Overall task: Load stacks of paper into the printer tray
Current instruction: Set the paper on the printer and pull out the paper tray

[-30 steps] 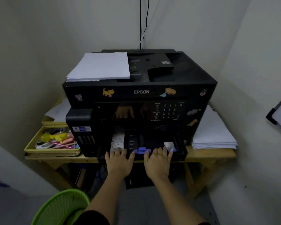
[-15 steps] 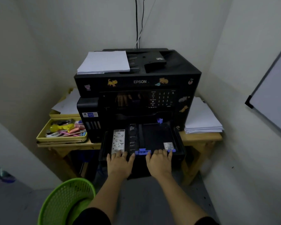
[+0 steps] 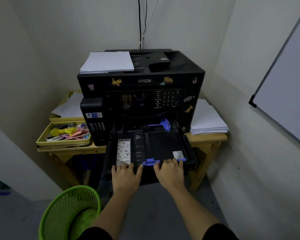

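A green mesh basket [image 3: 68, 210] stands on the floor at the left. Above it, a yellow tray [image 3: 42, 141] holds pens and bright stationery. The black printer [image 3: 180, 71] reads EPSON among cat stickers, with a paper stack [image 3: 107, 62] on its lid. Its printer tray [image 3: 163, 144] juts out; the left hand [image 3: 126, 177] and right hand [image 3: 170, 174] grip its front edge, side by side. A second paper pile [image 3: 208, 120] lies on the table to the right.

Room around the printer [image 3: 142, 80]
Tray [image 3: 163, 146] before it is open from above; paper stack [image 3: 208, 118] at its right, green basket [image 3: 68, 205] low left.
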Demonstrator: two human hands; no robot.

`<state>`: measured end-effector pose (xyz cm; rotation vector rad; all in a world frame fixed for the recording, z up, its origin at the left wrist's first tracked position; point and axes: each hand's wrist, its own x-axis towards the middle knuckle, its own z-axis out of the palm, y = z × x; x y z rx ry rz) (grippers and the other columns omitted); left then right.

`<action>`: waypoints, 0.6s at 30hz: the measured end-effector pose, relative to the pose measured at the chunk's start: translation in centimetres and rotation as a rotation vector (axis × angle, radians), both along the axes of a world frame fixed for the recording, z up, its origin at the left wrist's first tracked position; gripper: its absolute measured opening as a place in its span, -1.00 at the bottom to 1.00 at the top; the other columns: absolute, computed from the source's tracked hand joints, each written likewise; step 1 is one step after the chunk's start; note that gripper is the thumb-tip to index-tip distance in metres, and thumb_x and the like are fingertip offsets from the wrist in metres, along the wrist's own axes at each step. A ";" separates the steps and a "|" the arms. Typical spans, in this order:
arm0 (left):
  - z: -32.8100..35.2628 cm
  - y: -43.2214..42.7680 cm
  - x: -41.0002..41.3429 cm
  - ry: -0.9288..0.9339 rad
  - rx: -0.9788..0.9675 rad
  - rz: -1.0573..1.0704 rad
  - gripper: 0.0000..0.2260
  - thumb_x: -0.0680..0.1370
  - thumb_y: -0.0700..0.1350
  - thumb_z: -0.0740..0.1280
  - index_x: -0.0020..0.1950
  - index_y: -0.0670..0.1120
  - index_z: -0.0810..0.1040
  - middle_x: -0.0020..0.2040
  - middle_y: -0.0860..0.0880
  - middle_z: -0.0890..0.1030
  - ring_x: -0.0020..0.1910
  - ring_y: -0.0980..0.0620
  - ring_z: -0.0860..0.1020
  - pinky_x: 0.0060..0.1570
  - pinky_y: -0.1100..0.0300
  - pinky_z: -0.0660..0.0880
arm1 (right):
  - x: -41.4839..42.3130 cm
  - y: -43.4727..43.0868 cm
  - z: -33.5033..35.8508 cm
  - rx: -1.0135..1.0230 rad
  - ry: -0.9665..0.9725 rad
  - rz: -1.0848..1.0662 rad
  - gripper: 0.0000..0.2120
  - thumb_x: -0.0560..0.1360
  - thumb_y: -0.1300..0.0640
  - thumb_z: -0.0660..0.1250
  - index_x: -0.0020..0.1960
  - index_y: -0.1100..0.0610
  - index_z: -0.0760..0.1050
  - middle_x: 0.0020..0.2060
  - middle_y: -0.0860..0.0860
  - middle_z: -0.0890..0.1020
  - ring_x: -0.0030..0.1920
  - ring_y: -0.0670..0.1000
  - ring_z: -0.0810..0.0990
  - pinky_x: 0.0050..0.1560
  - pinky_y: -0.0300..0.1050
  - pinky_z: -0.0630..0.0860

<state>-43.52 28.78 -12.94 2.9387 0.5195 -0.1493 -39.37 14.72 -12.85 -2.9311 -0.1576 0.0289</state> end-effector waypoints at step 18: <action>4.5 -1.0 8.2 -0.186 0.137 0.111 -0.36 0.57 0.30 -0.07 0.42 -0.15 0.29 0.37 -0.17 0.40 0.33 -0.16 0.38 0.20 -0.02 0.40 | 7.5 3.7 4.5 0.295 -0.161 -0.383 -0.64 0.58 0.01 0.11 -0.04 0.18 0.61 -0.07 0.12 0.68 0.03 0.17 0.60 0.39 0.28 0.10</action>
